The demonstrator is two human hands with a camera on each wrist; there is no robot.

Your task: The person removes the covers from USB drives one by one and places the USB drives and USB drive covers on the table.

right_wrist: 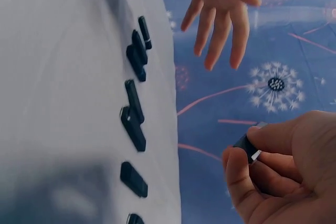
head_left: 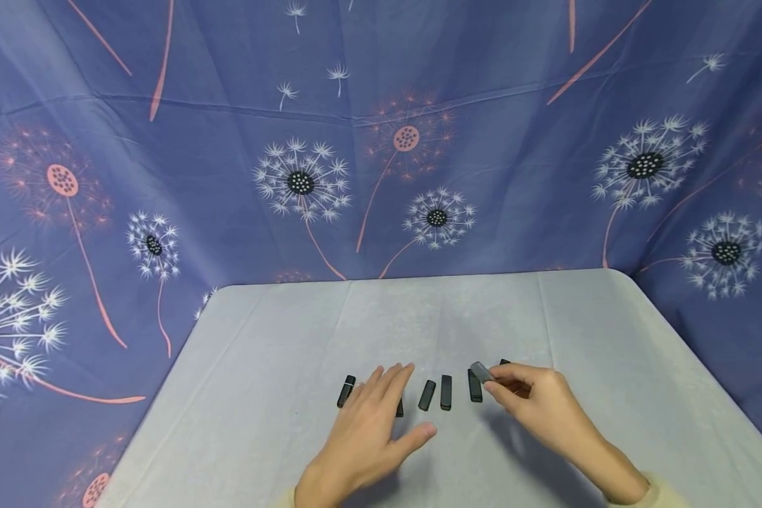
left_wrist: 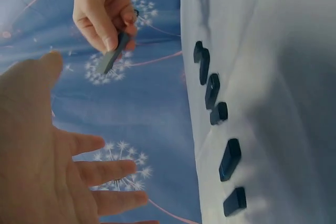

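Observation:
My right hand [head_left: 542, 402] pinches a dark grey USB stick [head_left: 480, 371] between thumb and fingers, held above the table. A small silvery end of this USB stick [right_wrist: 255, 156] shows in the right wrist view. Just beneath it in the head view lies a black stick [head_left: 475, 386]. My left hand [head_left: 370, 429] hovers with fingers extended and thumb spread, holding nothing. It partly hides a black stick [head_left: 399, 408]. Beyond its fingers lies another stick with a pale band [head_left: 346, 391].
Several similar black sticks lie in a loose row on the pale cloth-covered table [head_left: 279, 451], including two between the hands [head_left: 427, 395] and one partly behind the right fingers [head_left: 504, 362]. A blue dandelion-print curtain [head_left: 514, 176] hangs behind and at both sides.

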